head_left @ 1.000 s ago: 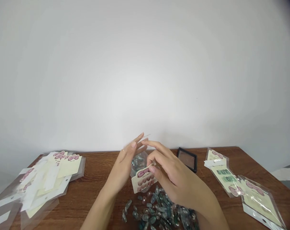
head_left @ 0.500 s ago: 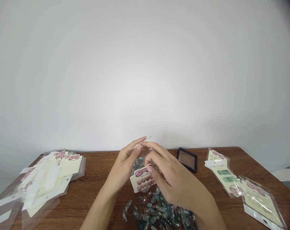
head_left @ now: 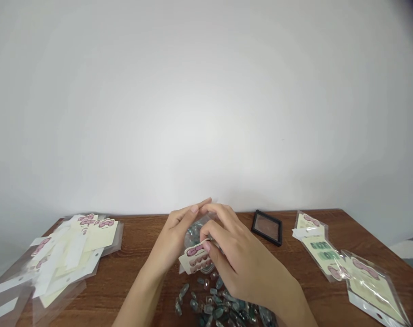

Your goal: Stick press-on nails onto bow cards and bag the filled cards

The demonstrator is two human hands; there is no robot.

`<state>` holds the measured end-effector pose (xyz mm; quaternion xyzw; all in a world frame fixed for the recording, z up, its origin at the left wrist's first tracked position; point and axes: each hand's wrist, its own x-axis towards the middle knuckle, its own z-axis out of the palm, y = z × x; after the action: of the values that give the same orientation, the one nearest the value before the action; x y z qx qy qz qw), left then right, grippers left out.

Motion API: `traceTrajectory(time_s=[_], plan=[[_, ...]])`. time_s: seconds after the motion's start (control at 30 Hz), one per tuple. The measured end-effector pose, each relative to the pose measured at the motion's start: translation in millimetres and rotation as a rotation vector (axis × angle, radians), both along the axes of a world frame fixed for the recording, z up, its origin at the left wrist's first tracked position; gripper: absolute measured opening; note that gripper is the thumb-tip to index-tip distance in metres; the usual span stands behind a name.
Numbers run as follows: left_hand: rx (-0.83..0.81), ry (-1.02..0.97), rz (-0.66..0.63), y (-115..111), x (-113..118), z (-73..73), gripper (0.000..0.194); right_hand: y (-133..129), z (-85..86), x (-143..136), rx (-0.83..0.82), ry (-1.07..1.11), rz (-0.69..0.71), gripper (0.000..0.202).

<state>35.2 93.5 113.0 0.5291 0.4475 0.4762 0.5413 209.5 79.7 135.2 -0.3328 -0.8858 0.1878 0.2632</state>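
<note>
My right hand (head_left: 235,250) pinches a cream card (head_left: 192,262) between thumb and finger. The card has a pink bow at its top and rows of pinkish press-on nails; it tilts downward to the left. At the fingertips of my left hand (head_left: 179,231), a bit of clear plastic film (head_left: 214,200) sticks out, and these fingers are pressed together on it. The two hands' fingertips meet there, and most of the film is hidden. Behind the card stands a clear round container (head_left: 193,234) with nails inside. Loose bluish-green press-on nails (head_left: 223,309) lie below my hands.
Clear-bagged cream cards (head_left: 70,254) with pink bows are heaped at the left of the wooden table (head_left: 138,254). A black-framed tray (head_left: 267,227) lies behind my right hand. Bagged cards (head_left: 320,254), one with green nails, lie at the right. A pale wall rises behind.
The card has moved slightly left and down and tilted more, with my right hand following. My left fingertips have shifted a little right, and the film shows less.
</note>
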Motion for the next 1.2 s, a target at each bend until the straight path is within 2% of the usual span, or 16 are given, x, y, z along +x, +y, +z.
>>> traceTrajectory(time_s=[0.13,0.33,0.57,0.87,0.93,1.03,1.2], plan=[[0.036,0.113,-0.110,-2.6,-3.3,3.4,0.040,-0.1,0.4,-2.7,0.000,-0.006,0.002,0.014],[0.113,0.222,-0.113,-3.9,-7.5,3.1,0.040,-0.1,0.3,-4.3,-0.031,-0.044,-0.005,0.017],[0.091,0.323,-0.113,-6.8,-16.2,5.0,0.041,-0.3,-2.4,-7.7,-0.040,-0.026,0.062,0.015],[0.049,0.266,-0.179,-8.0,-25.1,4.5,0.037,-0.2,-4.9,-8.9,-0.070,-0.011,0.106,0.012],[0.061,0.203,-0.255,-5.4,-31.0,3.4,0.039,-1.1,-4.3,-7.9,-0.085,0.010,0.132,0.012],[0.079,0.027,-0.454,1.7,-39.4,-0.9,0.047,-3.2,-1.5,-5.0,-0.137,-0.001,0.136,0.015],[0.077,-0.190,-0.639,15.4,-45.3,-17.7,0.067,-6.0,1.3,1.1,-0.170,0.020,0.131,0.013]])
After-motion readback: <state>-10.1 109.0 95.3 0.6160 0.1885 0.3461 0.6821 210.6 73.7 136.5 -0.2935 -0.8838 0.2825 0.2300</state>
